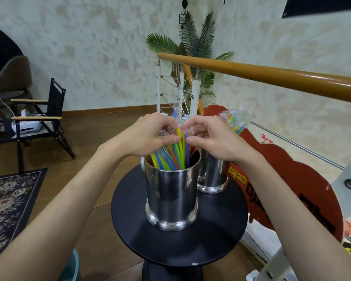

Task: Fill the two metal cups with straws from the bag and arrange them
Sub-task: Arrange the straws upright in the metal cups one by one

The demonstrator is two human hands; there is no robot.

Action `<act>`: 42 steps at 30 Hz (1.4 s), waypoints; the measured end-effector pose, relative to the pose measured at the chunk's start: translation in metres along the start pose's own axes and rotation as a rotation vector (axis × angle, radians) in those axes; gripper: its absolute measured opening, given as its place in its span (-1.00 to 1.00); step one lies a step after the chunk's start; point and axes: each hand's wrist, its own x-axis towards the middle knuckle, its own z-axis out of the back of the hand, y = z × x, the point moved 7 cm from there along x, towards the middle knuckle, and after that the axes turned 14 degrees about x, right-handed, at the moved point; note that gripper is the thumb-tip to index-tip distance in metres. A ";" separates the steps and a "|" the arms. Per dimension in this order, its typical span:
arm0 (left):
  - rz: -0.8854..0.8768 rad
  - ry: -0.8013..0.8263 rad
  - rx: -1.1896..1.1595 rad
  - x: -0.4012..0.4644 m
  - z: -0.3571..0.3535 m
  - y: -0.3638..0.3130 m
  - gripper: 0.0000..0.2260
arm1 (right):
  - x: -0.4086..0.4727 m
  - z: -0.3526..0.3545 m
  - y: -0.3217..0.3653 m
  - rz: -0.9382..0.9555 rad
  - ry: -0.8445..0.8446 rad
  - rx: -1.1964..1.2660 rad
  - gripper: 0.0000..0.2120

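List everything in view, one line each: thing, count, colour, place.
metal cups: two, silver, on the table, one nearer, one behind right
straws: many, mixed bright colours, standing in the near cup
wrapped straws: a bunch, clear wrap, above the far cup
round table: one, black, centre
red sign: one, right of table
handrail: one, orange-brown wood, upper right
folding chair: one, black, left
rug: one, patterned, lower left
plant: one, green, by the wall
hands: left and right, both pinching straws over the near cup
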 end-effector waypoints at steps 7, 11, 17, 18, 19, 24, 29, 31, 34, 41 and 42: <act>0.014 -0.048 -0.038 -0.001 0.005 0.000 -0.82 | 0.000 0.001 -0.002 -0.046 0.024 0.069 -0.75; 0.037 -0.120 -0.077 -0.001 0.012 0.000 -0.83 | 0.000 0.002 -0.002 -0.034 0.013 0.041 -0.76; 0.046 -0.114 -0.051 0.000 0.010 0.002 -0.86 | 0.001 0.004 -0.002 -0.019 -0.012 -0.007 -0.77; 0.050 -0.113 -0.053 0.000 0.009 0.003 -0.86 | 0.001 0.004 -0.002 -0.022 -0.014 -0.010 -0.77; 0.052 -0.112 -0.056 0.000 0.009 0.003 -0.86 | 0.000 0.004 -0.002 -0.027 -0.015 -0.013 -0.77; 0.064 -0.100 -0.036 0.001 0.004 -0.002 -0.86 | 0.000 0.002 -0.001 -0.035 -0.029 0.015 -0.77; 0.061 -0.093 -0.039 0.000 0.003 -0.004 -0.84 | -0.001 0.003 0.002 -0.005 -0.086 0.023 -0.76; 0.042 -0.096 -0.066 -0.001 0.005 -0.005 -0.86 | -0.001 0.007 0.003 0.008 -0.124 0.020 -0.75; 0.022 -0.106 -0.110 0.000 0.007 -0.005 -0.88 | -0.002 0.009 0.005 0.025 -0.158 0.029 -0.71; 0.000 -0.125 -0.145 0.002 0.005 -0.005 -0.82 | -0.004 0.013 0.007 0.026 -0.180 0.083 -0.66; 0.005 -0.127 -0.144 0.002 0.004 -0.004 -0.83 | -0.004 0.013 0.006 0.019 -0.179 0.092 -0.66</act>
